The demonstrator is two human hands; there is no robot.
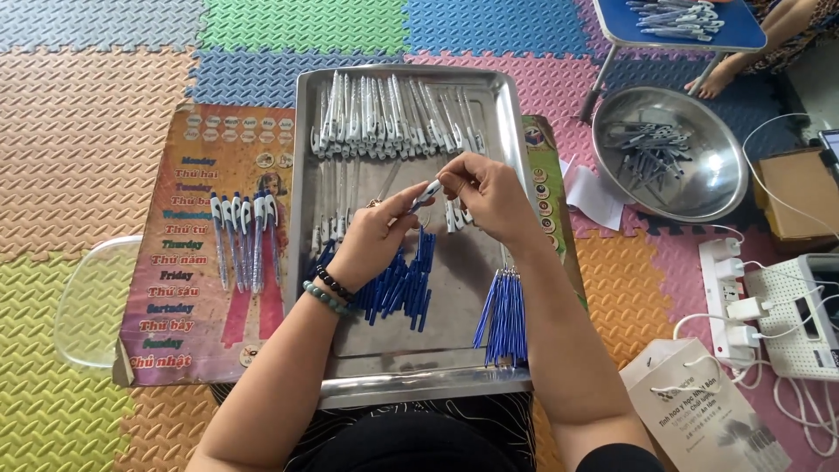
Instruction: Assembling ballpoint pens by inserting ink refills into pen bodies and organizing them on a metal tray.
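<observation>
Pen part (427,193), white and short, pinched between the fingertips of both hands above the middle of the steel tray (489,87); left hand (371,238) closed on its lower end, right hand (489,197) closed on its upper end, the two hands touching at the fingertips

Below the hands, loose heap of blue pen barrels (400,284) on the tray floor; by the right forearm, bundle of thin blue refills (505,316) standing near the tray's front edge; along the far side, row of white pen tops (393,118); left of the tray, finished pens (245,236) laid side by side on a printed cardboard sheet (175,288)

Likely risks: small part slipping from so light a pinch and dropping among the barrels; right forearm brushing the refills and scattering them; wrist nudging the heap out of order

Hard to make out: exact kind of part held, mostly covered by fingers; whether anything is already fitted inside it; second row of pale parts under the hands, washed out by glare; round metal bowl (669,153) contents only blurred; lap and near tray edge cut off below
</observation>
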